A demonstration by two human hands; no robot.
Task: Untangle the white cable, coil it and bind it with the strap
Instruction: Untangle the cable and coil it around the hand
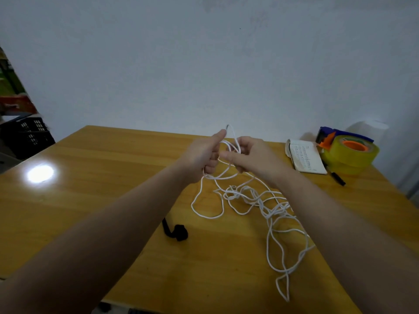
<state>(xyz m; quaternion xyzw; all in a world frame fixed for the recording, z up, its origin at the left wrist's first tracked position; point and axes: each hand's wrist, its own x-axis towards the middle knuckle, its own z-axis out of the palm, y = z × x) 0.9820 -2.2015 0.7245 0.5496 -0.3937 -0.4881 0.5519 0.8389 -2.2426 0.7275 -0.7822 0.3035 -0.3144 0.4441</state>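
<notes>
The white cable (249, 196) lies in a loose tangle on the wooden table (90, 189), trailing toward the near right edge. My left hand (204, 155) grips a few cable strands above the table, with the plug end sticking up past its thumb. My right hand (249, 155) is close beside it, fingers curled round a small loop of the same cable. The black strap (175, 231) lies curled on the table nearer to me, between my forearms and apart from the cable.
At the back right stand a yellow tape roll in a blue and orange dispenser (347, 152), a small notebook (306, 158) and a black pen (337, 177). A black crate (27, 137) sits off the table's left. A white wall rises behind.
</notes>
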